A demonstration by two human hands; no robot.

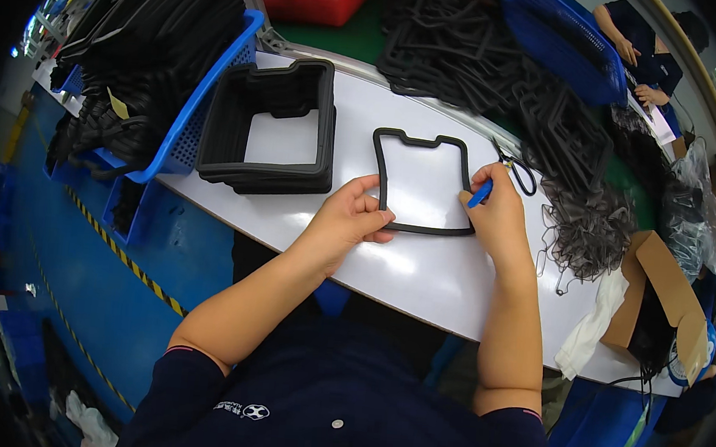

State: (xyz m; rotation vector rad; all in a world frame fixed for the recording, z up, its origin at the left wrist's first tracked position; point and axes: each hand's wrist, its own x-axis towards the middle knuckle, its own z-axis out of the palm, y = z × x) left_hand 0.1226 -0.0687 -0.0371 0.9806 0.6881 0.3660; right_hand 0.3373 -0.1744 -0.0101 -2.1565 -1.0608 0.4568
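A thin black rubber gasket (425, 229), a squarish frame with a notch along its far side, lies in front of me at the white table. My left hand (348, 216) pinches its near left corner between thumb and fingers. Closed around a small blue tool (481, 193), my right hand (499, 217) rests against the gasket's right side. The tool's tip is hidden, so its exact kind does not show. Just beyond that hand lie black-handled scissors (522, 177). Left of the gasket stands a neat stack of similar black gaskets (281, 176).
A blue basket (185, 136) heaped with black gaskets stands at the left. Loose gaskets (454, 49) pile up at the back, beside thin black scraps (585, 235). A white cloth (594, 325) and open cardboard box (668, 280) sit right. Another person (645, 53) works at far right.
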